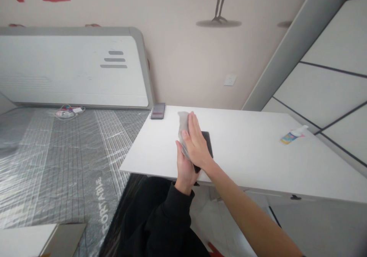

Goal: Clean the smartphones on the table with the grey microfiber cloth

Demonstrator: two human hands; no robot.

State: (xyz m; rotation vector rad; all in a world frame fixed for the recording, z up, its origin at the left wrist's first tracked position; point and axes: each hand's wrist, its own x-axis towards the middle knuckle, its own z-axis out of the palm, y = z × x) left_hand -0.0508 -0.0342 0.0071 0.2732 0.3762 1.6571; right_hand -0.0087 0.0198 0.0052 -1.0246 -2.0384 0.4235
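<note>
A black, flat, tablet-like device (207,139) is held over the table's near edge. My left hand (185,169), in a black sleeve, grips it from below, thumb up along its left side. Across its top lies my right hand (197,144), fingers straight and together, pressing a grey cloth (182,121). Part of the cloth sticks out to the left of the fingers. Most of the device's face is hidden under the right hand and the cloth.
The white table (246,150) stands against the wall. A blurred dark box (158,111) sits at its back left corner; a spray bottle (293,134) lies toward the right. Left is a plastic-wrapped mattress (71,165) bearing a cable bundle (69,112). A wall socket (230,80) shows behind.
</note>
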